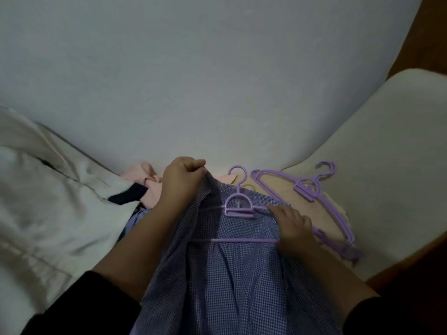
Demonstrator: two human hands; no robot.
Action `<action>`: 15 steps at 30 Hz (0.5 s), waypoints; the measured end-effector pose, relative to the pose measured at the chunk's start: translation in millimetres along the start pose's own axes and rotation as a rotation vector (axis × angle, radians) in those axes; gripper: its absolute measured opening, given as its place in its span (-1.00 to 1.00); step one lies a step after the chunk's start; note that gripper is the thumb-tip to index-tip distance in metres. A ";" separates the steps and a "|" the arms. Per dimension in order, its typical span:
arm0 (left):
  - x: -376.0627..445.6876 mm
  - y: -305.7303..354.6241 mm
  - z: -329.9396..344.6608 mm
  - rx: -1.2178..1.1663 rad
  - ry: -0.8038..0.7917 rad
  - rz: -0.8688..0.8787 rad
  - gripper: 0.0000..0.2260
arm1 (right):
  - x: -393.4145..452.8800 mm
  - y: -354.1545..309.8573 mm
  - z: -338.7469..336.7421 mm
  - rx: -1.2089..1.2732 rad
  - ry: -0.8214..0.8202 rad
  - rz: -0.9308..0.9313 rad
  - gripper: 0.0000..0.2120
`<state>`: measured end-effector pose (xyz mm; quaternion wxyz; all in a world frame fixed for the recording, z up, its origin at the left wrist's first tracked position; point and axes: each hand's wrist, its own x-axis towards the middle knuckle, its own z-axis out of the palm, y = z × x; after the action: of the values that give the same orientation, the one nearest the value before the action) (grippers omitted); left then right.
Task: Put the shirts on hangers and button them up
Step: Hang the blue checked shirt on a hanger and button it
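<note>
1. We find the blue checked shirt [232,274] lying front-open in the near centre of the view, spread over a pale surface [387,165] and running down toward the person.
2. A purple hanger [239,209] lies on the shirt's upper part, its hook pointing away from the person. Its lower bar crosses the fabric, and its left shoulder is covered by cloth.
3. The left hand [180,180] is curled round the shirt's collar area and lifts that fabric just left of the hanger's hook; fingers clamped on cloth.
4. The right hand [294,226] rests at the hanger's right arm, fingers bent down over the shirt and hanger there. We cannot tell whether they pinch the cloth or only press it.
5. Just right of the shirt, spare purple hangers [312,189] lie stacked together on a beige garment [290,192].
6. Beyond the left hand lies a pink garment [150,180], partly hidden.
7. To the left lies a white garment with a dark cuff [60,201].
8. Both forearms show dark sleeves [79,308] near the bottom edge.
</note>
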<state>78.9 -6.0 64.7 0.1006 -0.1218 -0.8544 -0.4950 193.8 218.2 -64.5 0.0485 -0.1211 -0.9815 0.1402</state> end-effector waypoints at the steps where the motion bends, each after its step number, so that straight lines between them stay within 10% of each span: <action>1: 0.4 0.2 -4.6 -0.090 -0.003 -0.058 -0.81 | 2.0 -4.3 0.5 0.025 -0.013 0.024 -0.19; 5: -4.6 -31.5 -14.1 -0.352 -0.114 -0.369 -0.79 | 6.9 -21.3 6.3 0.089 -0.012 0.186 -0.13; 9: -26.9 -86.7 -6.8 0.035 -0.340 -0.489 -0.90 | 11.9 -39.2 13.9 0.145 0.004 0.202 -0.11; 15: -26.1 -119.7 3.0 0.652 -0.124 0.279 -0.46 | 27.4 -45.3 29.9 0.200 0.015 0.097 -0.11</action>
<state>66.7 -63.7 -42.7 0.1489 -0.2284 -0.9471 -0.1694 153.3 175.1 -78.4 0.0610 -0.1642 -0.9551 0.2389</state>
